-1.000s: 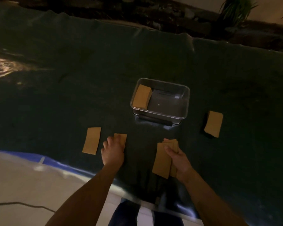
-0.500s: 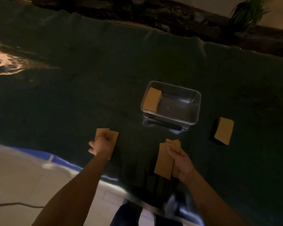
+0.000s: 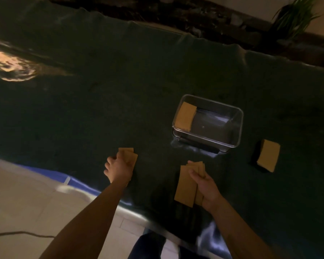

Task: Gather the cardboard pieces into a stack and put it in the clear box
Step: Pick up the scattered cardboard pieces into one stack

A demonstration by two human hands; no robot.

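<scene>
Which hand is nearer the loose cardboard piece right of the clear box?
Right. The right hand, holding a stack, sits left and nearer the body than that piece; the left hand is much farther left.

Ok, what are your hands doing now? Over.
Left hand gripping two cardboard pieces. Right hand holding stack. Clear box unblocked.

Tan cardboard (image 3: 186, 186) lies on a plain dark green cloth (image 3: 120, 94), the box (image 3: 238, 128) is clear, the floor (image 3: 26, 199) pale

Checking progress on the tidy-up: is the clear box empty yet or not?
Not empty: the clear box already holds one cardboard piece, leaning at its left end.
</scene>
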